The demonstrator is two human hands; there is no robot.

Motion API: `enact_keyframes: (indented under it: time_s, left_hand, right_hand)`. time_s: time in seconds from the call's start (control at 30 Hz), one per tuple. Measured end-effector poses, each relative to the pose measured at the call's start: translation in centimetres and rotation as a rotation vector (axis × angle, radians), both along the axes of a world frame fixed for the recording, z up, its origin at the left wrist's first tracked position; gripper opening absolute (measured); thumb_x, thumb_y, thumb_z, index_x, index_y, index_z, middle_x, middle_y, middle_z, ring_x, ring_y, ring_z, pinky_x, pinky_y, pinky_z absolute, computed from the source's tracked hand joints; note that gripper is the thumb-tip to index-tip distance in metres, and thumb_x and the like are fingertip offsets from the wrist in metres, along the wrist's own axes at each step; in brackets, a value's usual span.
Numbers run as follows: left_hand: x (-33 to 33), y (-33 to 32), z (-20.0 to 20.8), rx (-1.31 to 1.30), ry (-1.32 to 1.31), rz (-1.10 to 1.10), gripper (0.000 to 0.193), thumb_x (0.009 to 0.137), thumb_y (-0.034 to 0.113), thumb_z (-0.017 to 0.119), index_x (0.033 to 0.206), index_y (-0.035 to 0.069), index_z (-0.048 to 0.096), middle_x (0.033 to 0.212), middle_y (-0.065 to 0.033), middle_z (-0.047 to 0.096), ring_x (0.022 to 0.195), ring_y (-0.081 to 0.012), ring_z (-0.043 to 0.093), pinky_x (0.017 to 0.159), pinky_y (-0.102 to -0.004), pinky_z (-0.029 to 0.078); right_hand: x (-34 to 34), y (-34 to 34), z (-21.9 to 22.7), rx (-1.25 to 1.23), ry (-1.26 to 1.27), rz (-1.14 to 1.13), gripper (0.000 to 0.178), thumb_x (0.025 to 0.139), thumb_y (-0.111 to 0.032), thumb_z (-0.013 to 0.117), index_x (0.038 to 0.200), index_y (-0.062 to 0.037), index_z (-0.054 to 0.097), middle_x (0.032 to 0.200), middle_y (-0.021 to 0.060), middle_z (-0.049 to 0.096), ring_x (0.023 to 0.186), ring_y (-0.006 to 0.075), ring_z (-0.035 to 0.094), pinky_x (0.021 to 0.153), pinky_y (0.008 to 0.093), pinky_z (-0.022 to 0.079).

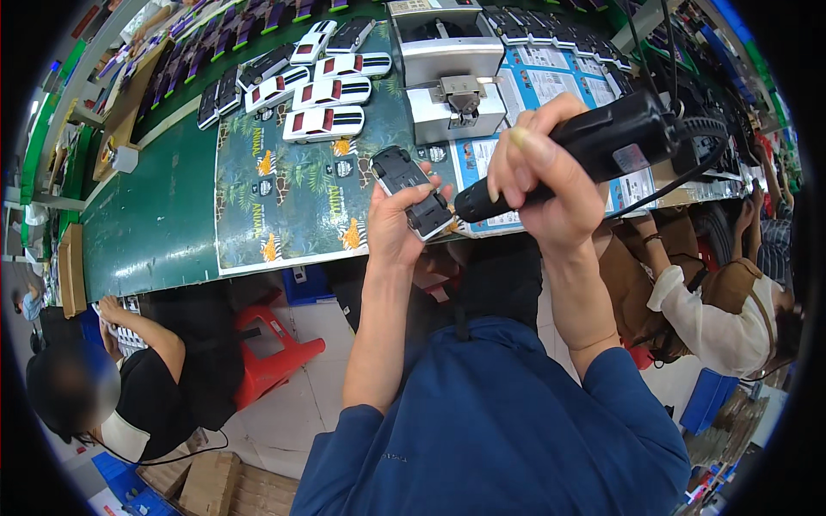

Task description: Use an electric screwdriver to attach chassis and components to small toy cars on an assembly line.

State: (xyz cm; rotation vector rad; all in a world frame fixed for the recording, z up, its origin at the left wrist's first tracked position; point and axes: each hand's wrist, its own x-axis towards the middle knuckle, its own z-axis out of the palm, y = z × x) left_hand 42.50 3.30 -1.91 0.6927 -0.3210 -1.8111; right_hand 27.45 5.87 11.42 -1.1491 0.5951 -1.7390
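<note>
My left hand (pixel 397 225) is closed around a toy car (pixel 408 187), which is tilted with its black underside up. In my right hand (pixel 551 176) is a black electric screwdriver (pixel 615 133), gripped around its body with a cable running off its back end. The screwdriver's nose points at the near end of the car's underside; whether its bit touches the car is too small to tell. Several white toy cars with black stripes (pixel 325 123) stand beyond my left hand. Past my right hand is a metal fixture (pixel 452 73).
Dark car parts (pixel 225 90) lie left of the white cars, and more dark cars (pixel 551 30) line the back right. Printed sheets (pixel 292 206) cover part of the green table (pixel 155 224). Co-workers sit at left and right. A red stool (pixel 275 353) stands at lower left.
</note>
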Motion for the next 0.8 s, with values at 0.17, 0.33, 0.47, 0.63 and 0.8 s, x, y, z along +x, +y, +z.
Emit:
enact_keyframes:
  time_s: [0.17, 0.33, 0.47, 0.63, 0.8]
  left_hand:
    - [0.1, 0.1, -0.3, -0.004, 0.010, -0.017, 0.048, 0.076, -0.013, 0.061, 0.119, 0.004, 0.048, 0.110, -0.0144, 0.063, 0.092, -0.0248, 0.067, 0.076, -0.0433, 0.061]
    - [0.1, -0.2, -0.6, -0.041, 0.024, -0.071, 0.047, 0.076, -0.012, 0.061, 0.118, 0.004, 0.049, 0.107, -0.0136, 0.063, 0.091, -0.0244, 0.067, 0.074, -0.0407, 0.060]
    - [1.0, -0.8, -2.8, 0.142, 0.187, -0.127, 0.038, 0.080, -0.010, 0.058, 0.114, 0.002, 0.051, 0.105, -0.0134, 0.064, 0.087, -0.0247, 0.067, 0.072, -0.0402, 0.059]
    - [0.5, -0.7, -1.3, 0.161, 0.204, -0.069, 0.035, 0.083, -0.007, 0.060, 0.115, 0.002, 0.052, 0.102, -0.0124, 0.064, 0.086, -0.0245, 0.066, 0.071, -0.0406, 0.059]
    - [0.8, -1.0, -1.5, 0.192, 0.247, -0.135, 0.036, 0.085, -0.004, 0.062, 0.119, 0.003, 0.052, 0.102, -0.0117, 0.065, 0.085, -0.0244, 0.066, 0.071, -0.0405, 0.059]
  right_hand:
    - [0.9, 0.3, -1.2, 0.039, -0.004, -0.001, 0.013, 0.086, -0.004, 0.068, 0.086, -0.0003, 0.056, 0.057, 0.0032, 0.055, 0.047, 0.0100, 0.053, 0.050, 0.0248, 0.045]
    - [1.6, 0.5, -2.6, 0.099, 0.203, -0.013, 0.014, 0.087, 0.002, 0.061, 0.084, -0.0026, 0.047, 0.060, 0.0072, 0.049, 0.043, 0.0129, 0.045, 0.047, 0.0293, 0.044]
    - [2.3, 0.4, -2.8, 0.039, 0.118, 0.089, 0.019, 0.087, 0.001, 0.064, 0.081, -0.0033, 0.045, 0.060, 0.0079, 0.050, 0.043, 0.0122, 0.045, 0.045, 0.0279, 0.043]
    - [2.0, -0.3, -3.7, -0.031, 0.240, 0.116, 0.021, 0.085, 0.001, 0.066, 0.083, -0.0036, 0.046, 0.061, 0.0081, 0.050, 0.044, 0.0117, 0.045, 0.045, 0.0268, 0.042]
    - [2.3, -0.1, -3.4, 0.006, 0.172, 0.118, 0.022, 0.086, 0.000, 0.066, 0.084, -0.0046, 0.045, 0.062, 0.0075, 0.050, 0.045, 0.0116, 0.045, 0.045, 0.0276, 0.043]
